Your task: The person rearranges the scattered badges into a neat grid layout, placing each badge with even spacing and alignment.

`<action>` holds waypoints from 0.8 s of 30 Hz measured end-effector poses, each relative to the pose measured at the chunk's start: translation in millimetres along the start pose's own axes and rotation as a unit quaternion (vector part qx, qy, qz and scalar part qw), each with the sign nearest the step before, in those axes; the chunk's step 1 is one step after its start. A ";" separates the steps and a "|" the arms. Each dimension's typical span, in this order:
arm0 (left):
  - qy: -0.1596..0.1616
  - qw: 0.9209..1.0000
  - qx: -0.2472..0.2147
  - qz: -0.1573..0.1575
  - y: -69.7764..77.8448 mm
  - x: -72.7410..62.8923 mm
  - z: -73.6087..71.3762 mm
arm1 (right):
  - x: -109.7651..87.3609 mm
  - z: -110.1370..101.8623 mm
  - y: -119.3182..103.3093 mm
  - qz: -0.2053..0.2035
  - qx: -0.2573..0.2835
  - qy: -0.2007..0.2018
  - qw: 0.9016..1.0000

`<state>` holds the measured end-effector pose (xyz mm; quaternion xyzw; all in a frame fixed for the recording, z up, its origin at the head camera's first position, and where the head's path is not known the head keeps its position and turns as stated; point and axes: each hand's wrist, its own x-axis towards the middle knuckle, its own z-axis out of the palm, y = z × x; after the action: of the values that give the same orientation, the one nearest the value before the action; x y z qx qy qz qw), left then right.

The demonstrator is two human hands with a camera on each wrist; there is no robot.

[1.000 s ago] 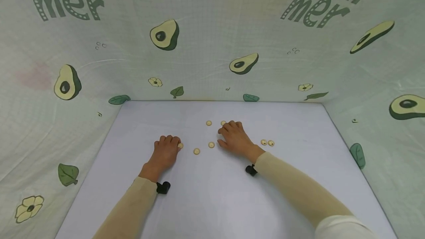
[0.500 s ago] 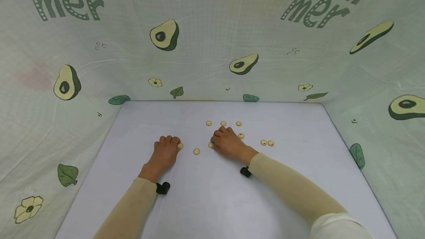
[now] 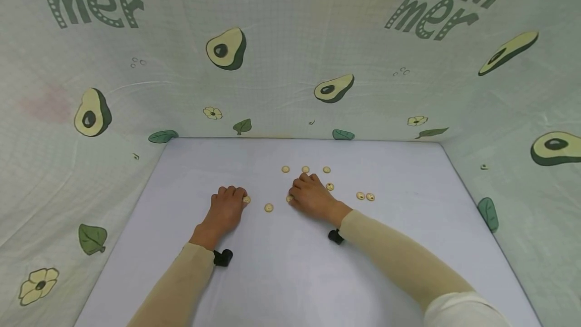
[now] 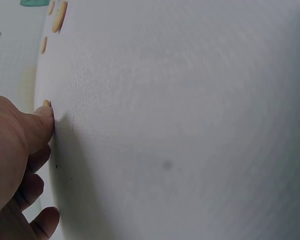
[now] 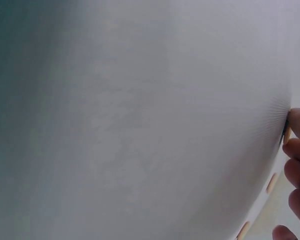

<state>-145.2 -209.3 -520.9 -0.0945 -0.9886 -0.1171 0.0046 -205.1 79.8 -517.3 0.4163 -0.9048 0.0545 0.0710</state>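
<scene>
Small round tan wooden buttons lie flat on the white tabletop. My left hand pinches one button by its edge; in the left wrist view that button shows just past the thumb tip. Right of it lies a loose button. My right hand holds another button between thumb and forefinger, mostly covered in the head view. Thumb and forefinger meet on this button in the right wrist view, and the cloth puckers beside it.
Behind the right hand sit three buttons in a row, the leftmost button farthest from it. One button lies close to its knuckles. A touching pair of buttons is farther right. Avocado-print cloth walls the table at back and sides.
My right hand has moved left and nearer, from the back buttons to the one it now pinches, uncovering buttons behind it. The left hand has stayed in place.
</scene>
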 end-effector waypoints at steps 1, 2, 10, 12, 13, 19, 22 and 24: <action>-0.002 1.000 -0.001 0.000 0.0 0.2 0.3 | -0.5 0.0 0.0 0.001 -0.002 0.002 1.000; -0.003 1.000 -0.001 0.001 0.1 0.3 0.4 | -1.1 0.1 0.0 0.002 -0.003 0.005 1.000; -0.002 1.000 -0.007 0.004 -0.3 -0.6 -0.1 | -0.1 -0.1 1.7 -0.003 -0.005 0.015 1.000; -0.001 1.000 -0.006 0.005 0.0 -0.8 -0.6 | 1.1 -0.6 1.4 -0.002 -0.005 0.012 1.000; -0.001 1.000 -0.005 0.004 0.1 -0.8 -0.8 | 1.8 -0.9 1.0 0.000 -0.005 0.008 1.000; -0.006 1.000 -0.008 0.000 0.6 -0.6 -1.5 | 5.3 -2.8 -2.2 0.002 -0.018 -0.007 1.000; -0.006 1.000 -0.006 0.000 0.1 -0.7 -1.2 | 5.3 -3.6 -3.4 0.004 -0.028 -0.014 0.999; -0.007 1.000 -0.004 0.001 0.1 -0.8 -0.8 | 4.6 -3.9 -3.1 0.009 -0.034 -0.018 0.999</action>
<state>-144.4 -209.6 -520.1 -0.0967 -0.9880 -0.1207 -0.0024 -205.4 74.9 -512.5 0.4062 -0.9111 0.0167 0.0684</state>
